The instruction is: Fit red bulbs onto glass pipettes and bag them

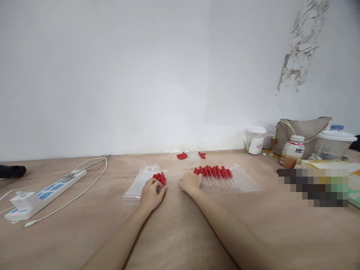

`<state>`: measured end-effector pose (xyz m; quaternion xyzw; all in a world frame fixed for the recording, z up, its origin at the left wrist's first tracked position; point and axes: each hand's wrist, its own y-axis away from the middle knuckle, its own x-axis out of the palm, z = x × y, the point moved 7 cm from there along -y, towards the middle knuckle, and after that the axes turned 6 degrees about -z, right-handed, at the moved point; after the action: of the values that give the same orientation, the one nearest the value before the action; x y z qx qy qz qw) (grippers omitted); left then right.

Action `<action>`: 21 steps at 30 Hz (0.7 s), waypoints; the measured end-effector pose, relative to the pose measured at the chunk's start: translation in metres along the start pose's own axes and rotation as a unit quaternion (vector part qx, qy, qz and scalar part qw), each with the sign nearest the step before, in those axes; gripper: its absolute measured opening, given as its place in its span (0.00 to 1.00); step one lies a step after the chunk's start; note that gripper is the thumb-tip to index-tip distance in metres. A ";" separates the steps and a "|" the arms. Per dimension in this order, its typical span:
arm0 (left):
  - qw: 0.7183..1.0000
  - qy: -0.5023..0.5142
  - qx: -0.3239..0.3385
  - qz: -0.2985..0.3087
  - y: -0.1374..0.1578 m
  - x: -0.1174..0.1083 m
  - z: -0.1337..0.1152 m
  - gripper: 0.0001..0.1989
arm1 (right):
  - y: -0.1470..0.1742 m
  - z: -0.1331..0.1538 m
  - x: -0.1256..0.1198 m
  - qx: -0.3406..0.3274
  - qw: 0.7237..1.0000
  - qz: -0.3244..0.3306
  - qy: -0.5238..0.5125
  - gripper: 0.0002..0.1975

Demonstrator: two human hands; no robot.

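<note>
Toward the left edge of the brown desk (174,240), a long white power strip (47,195) is laid aslant, set well apart from a stack of flat, clear plastic bags (138,184) by a wide stretch of desk surface. Against the stack's right side, a heap of small red tubular pieces (159,176) is partly covered by the left hand (151,194); its fingers are bent over the heap, but whether a piece is pinched cannot be told. Between the hands, a row of thin, clear sticks (172,182) is spread, long axes pointing toward the far edge. The row's right end is met by the right hand (190,182), which is nearer to it; its fingers are curled, with any grip hidden. Just right, red-topped clear sticks (215,173) are lined up, red ends toward the far edge. Room is left along the near edge, where it is crossed only by the forearms.
</note>
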<state>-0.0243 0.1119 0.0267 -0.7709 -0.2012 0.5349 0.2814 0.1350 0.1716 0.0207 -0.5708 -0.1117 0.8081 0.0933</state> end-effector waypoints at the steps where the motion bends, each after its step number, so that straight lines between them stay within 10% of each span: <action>1: 1.000 0.005 0.007 -0.006 0.000 0.000 -0.001 0.09 | -0.001 0.000 0.001 0.003 1.000 0.008 -0.001 0.15; 13: 0.989 0.117 0.078 -0.055 0.004 -0.013 -0.027 0.07 | -0.002 0.000 -0.002 0.009 0.998 0.060 -0.036 0.14; 21: 0.975 0.211 0.064 -0.010 0.019 -0.002 -0.049 0.06 | 0.048 -0.042 -0.051 -0.225 0.954 -0.048 -0.194 0.10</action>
<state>0.0212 0.0851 0.0288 -0.8449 -0.1103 0.3693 0.3710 0.1901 0.1146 0.0393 -0.4035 -0.3336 0.8517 -0.0224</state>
